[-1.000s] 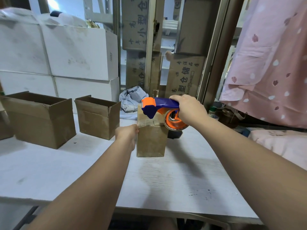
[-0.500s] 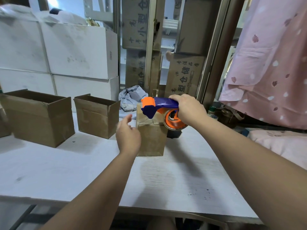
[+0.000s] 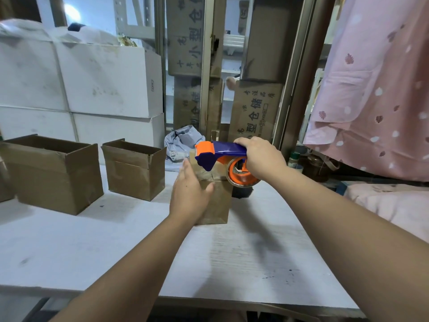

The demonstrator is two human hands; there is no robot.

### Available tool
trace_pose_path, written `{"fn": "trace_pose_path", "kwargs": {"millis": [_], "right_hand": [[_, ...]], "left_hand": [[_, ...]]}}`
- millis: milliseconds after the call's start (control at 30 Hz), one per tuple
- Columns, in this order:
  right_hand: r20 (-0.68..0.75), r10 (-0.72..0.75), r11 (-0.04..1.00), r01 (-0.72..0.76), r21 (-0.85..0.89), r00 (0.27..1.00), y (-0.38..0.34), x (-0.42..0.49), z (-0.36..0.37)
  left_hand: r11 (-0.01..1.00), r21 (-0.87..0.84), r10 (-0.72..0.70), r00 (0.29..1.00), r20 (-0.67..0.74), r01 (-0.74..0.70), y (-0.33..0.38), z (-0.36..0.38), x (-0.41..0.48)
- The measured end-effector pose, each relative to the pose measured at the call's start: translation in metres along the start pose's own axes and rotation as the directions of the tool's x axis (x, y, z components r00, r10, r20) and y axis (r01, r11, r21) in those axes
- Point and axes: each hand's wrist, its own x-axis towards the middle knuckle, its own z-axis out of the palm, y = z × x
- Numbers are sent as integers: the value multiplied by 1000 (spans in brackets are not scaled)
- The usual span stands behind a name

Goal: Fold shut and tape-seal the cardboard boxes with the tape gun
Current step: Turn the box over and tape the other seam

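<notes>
Head view. Small cardboard box [image 3: 217, 202]: mid-table [image 3: 255, 256], flaps folded down, directly beneath the tape gun [image 3: 220, 154]. Tape gun: long axis left-to-right across the box top, nose leftward, roll at the right edge; right hand [image 3: 263, 159] curled round the handle. Left hand [image 3: 189, 194]: fingers straight, flat against the box's near-left face, probably steadying it. Clearance: bare tabletop near and right; open boxes [image 3: 134, 169] well apart, left

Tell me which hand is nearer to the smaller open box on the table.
Left. The left hand is at the shut box, just right of the smaller open box. The right hand grips the tape gun farther right.
</notes>
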Motion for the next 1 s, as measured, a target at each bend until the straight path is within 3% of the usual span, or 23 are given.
{"fn": "trace_pose_path", "kwargs": {"millis": [233, 433, 533, 633, 733, 800, 867, 933, 1000], "right_hand": [[-25, -33, 997, 34, 67, 999, 6, -3, 4], [-5, -38, 990, 38, 135, 999, 12, -5, 8], [25, -4, 960, -3, 280, 1000, 18, -6, 8], [82, 53, 860, -87, 503, 995, 27, -13, 13], [158, 122, 601, -200, 774, 980, 31, -22, 24], [173, 176, 435, -234, 869, 969, 29, -26, 31], [178, 219, 340, -246, 908, 959, 26, -26, 36], [141, 263, 364, -234, 901, 954, 28, -24, 37], [78, 286, 478, -213, 852, 955, 32, -20, 34]], "left_hand": [[954, 269, 142, 990, -20, -132, -6, 9, 2], [948, 288, 158, 987, -42, -139, -2, 5, -1], [925, 350, 167, 986, -23, -148, -3, 5, -1], [895, 414, 188, 982, -10, -168, -4, 4, 0], [881, 441, 193, 981, -10, -169, -4, 4, -1], [875, 451, 202, 979, -13, -174, -5, 5, -1], [867, 464, 212, 977, -14, -181, -6, 6, 0], [860, 473, 222, 975, -8, -192, -7, 5, 0], [862, 467, 221, 975, 7, -198, -7, 5, 0]]}}
